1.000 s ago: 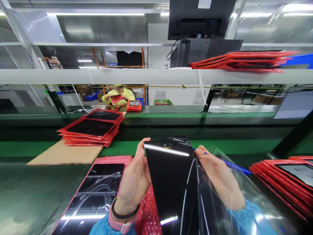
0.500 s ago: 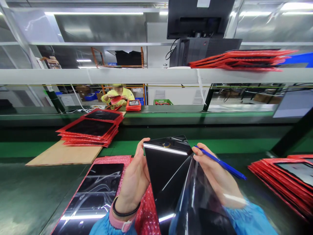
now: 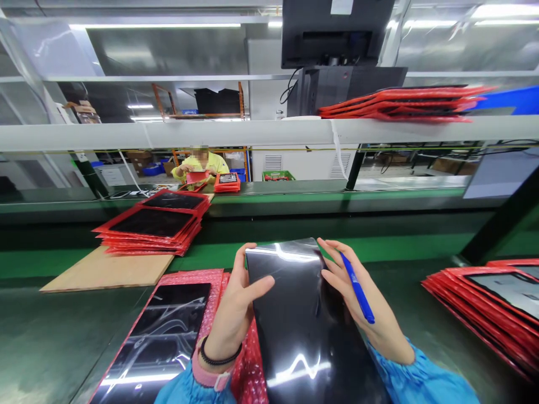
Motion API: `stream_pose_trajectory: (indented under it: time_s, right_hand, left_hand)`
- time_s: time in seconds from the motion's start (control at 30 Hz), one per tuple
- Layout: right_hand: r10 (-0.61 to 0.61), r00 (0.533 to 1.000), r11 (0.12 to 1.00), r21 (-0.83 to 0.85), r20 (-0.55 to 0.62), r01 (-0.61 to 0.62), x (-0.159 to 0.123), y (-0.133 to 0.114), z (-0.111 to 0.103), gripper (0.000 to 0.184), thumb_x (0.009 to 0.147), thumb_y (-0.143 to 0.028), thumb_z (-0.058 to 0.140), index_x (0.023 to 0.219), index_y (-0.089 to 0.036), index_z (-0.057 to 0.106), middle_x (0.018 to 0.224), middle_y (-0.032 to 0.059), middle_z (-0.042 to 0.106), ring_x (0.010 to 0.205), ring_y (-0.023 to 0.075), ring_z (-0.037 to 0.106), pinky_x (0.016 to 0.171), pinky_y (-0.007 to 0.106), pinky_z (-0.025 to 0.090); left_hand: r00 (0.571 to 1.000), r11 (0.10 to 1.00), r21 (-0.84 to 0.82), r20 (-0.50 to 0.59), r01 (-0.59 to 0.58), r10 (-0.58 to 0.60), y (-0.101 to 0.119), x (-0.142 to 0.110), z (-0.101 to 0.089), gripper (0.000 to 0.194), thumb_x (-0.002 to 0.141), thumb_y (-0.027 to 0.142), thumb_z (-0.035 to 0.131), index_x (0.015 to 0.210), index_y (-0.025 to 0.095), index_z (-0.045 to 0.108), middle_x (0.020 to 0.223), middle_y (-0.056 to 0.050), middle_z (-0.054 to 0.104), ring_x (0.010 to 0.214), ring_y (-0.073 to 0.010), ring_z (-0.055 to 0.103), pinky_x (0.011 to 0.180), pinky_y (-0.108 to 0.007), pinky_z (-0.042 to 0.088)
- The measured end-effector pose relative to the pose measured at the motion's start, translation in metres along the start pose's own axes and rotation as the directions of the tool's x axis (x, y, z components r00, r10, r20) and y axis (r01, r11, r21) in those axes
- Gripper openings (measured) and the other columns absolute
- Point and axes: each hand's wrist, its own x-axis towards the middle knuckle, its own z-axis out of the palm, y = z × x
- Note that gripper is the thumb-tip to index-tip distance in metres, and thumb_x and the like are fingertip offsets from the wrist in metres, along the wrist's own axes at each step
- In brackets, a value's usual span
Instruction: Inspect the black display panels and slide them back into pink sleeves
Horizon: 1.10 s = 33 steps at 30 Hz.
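Note:
A black glass screen panel (image 3: 295,314) fills the lower middle, tilted up towards me, its clear film lying over the face with wavy reflections. My left hand (image 3: 231,314) is closed on its left edge, thumb across the front. At the upper right edge, my right hand (image 3: 374,314) touches the panel with its fingertips and keeps a blue pen (image 3: 357,289) tucked between its fingers. Beside my left wrist, another black screen panel (image 3: 164,331) lies face up on red bubble wrap (image 3: 217,276), which also shows under the held panel.
Stacks of panels in red bubble bags stand on the left (image 3: 147,233), the right (image 3: 475,303) and the upper shelf (image 3: 396,106). The left stack rests on a wooden board (image 3: 105,272). A green post (image 3: 501,219) slants at right. Across the bench, a person in yellow (image 3: 217,163) works.
The clear film, lifted at the right half second ago, now lies over the panel's face. My left thumb has come onto the front. In my right hand the pen has swung steeper.

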Motion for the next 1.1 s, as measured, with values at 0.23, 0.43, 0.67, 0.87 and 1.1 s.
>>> stream_pose_trajectory:
  time_s: [0.23, 0.43, 0.67, 0.87, 1.1]
  right_hand:
    - [-0.001, 0.991, 0.945, -0.325, -0.134, -0.043, 0.002, 0.046, -0.056, 0.048, 0.075, -0.060, 0.066, 0.105, -0.025, 0.052, 0.128, 0.0159, 0.059, 0.127, 0.0326, 0.050, 0.104, 0.049, 0.040]
    - [0.150, 0.988, 0.926, -0.345, -0.031, -0.151, -0.019, 0.087, -0.078, 0.053, 0.072, -0.067, 0.064, 0.099, -0.021, 0.062, 0.095, 0.0124, 0.075, 0.097, 0.0306, 0.069, 0.090, 0.044, 0.052]
    - [0.170, 0.985, 0.925, -0.350, 0.037, -0.146, -0.018, 0.112, -0.071, 0.048, 0.073, -0.063, 0.065, 0.086, -0.016, 0.068, 0.071, 0.0044, 0.072, 0.070, 0.0226, 0.069, 0.067, 0.033, 0.055]
    - [0.126, 0.992, 0.924, -0.363, -0.001, -0.117, -0.023, 0.122, -0.072, 0.040, 0.081, -0.054, 0.062, 0.091, -0.016, 0.065, 0.070, 0.0061, 0.074, 0.067, 0.0235, 0.071, 0.064, 0.033, 0.057]
    - [-0.136, 0.990, 0.876, -0.472, -0.046, 0.099, -0.049, 0.117, -0.066, 0.029, 0.090, -0.036, 0.054, 0.115, -0.022, 0.061, 0.119, 0.0118, 0.068, 0.112, 0.0261, 0.063, 0.101, 0.039, 0.046]
  left_hand:
    - [0.984, 0.966, 0.222, -0.142, 0.135, -0.105, -0.026, 0.015, -0.027, 0.056, 0.073, 0.027, 0.067, 0.123, 0.030, 0.043, 0.100, -0.001, 0.066, 0.082, -0.0210, 0.066, 0.072, -0.032, 0.050]
    - [0.969, 0.918, 0.374, -0.245, 0.131, -0.038, -0.069, 0.037, -0.060, 0.024, 0.087, 0.030, 0.056, 0.107, 0.018, 0.061, 0.126, -0.009, 0.060, 0.127, -0.0235, 0.046, 0.108, -0.040, 0.030]
    - [0.958, 0.871, 0.477, -0.287, 0.120, 0.025, -0.104, 0.048, -0.079, 0.030, 0.087, 0.033, 0.059, 0.114, 0.019, 0.060, 0.133, -0.010, 0.054, 0.124, -0.0274, 0.048, 0.104, -0.055, 0.034]
    - [0.940, 0.874, 0.484, -0.282, -0.033, 0.192, -0.107, 0.049, -0.075, 0.050, 0.089, 0.040, 0.052, 0.133, 0.019, 0.043, 0.140, -0.013, 0.047, 0.127, -0.0286, 0.045, 0.105, -0.055, 0.033]
    - [0.941, 0.799, 0.600, -0.248, -0.039, 0.232, -0.079, 0.030, -0.105, 0.049, 0.070, 0.048, 0.063, 0.107, 0.016, 0.057, 0.118, -0.013, 0.060, 0.113, -0.0241, 0.055, 0.097, -0.035, 0.043]
